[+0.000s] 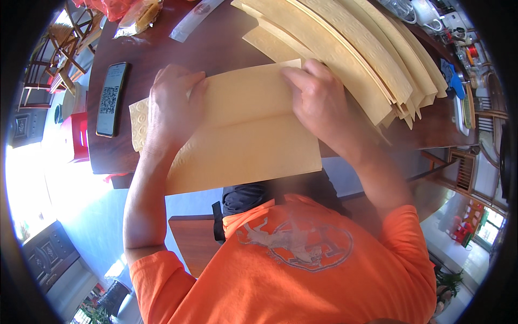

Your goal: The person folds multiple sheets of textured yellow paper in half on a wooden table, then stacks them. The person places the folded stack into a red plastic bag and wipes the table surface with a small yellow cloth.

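Observation:
A yellowish-brown paper sheet [247, 137] with a crease across its middle spans the space between my hands, its lower part hanging past the table's edge over my lap. My left hand [174, 101] grips its upper left part, thumb on top; an embossed strip with ring patterns shows beyond that hand. At the upper right corner, my right hand [313, 91] pinches the sheet between thumb and fingers. A fanned pile of similar embossed paper [356, 52] lies on the table just beyond my right hand.
The dark wooden table [226, 52] holds a smartphone [110, 99] at left, a clear plastic sleeve [194, 18] and a food packet [139, 18] at the far side. A glass mug [425, 16] and a blue-handled brush-like item [457, 85] are at right. A wooden stool [194, 239] stands below.

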### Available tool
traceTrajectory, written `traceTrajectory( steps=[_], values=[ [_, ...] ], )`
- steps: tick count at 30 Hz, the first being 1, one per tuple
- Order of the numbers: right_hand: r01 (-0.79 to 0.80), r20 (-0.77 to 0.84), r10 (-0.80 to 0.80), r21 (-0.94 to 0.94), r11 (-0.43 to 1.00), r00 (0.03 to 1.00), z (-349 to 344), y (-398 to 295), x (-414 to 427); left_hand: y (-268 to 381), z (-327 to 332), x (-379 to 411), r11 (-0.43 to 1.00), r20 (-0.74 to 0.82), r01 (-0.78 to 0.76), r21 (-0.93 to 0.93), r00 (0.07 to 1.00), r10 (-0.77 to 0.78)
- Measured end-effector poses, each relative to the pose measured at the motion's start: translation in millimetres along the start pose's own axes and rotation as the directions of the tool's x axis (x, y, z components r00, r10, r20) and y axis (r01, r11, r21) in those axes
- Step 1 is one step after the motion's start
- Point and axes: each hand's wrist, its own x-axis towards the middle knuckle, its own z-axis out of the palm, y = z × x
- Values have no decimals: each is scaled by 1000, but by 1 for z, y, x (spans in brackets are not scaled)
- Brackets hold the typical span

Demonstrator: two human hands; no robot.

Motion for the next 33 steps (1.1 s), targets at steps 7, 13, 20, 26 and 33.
traceTrajectory(
  steps=[7, 13, 20, 26, 33],
  values=[
    [-10, 60, 23, -208, 978, 998, -9, -18, -2, -1, 5, -6, 1000, -10, 17, -21, 1000, -17],
    [391, 132, -368, -299, 871, 920, 21, -72, -4, 14, 14, -15, 984, -27, 55, 169, 998, -51],
    [299, 394, -322, 120, 947, 861, 5, -58, -23, 0, -9, -29, 974, -53, 39, 225, 998, -28],
    [290, 453, -222, -86, 953, 864, -45, -8, -45, -39, -33, -53, 905, -43, -196, 377, 973, 228],
    [482, 353, -394, -211, 850, 849, -38, -18, -10, 4, -39, -34, 832, 286, -546, 98, 816, 502]
  ],
)
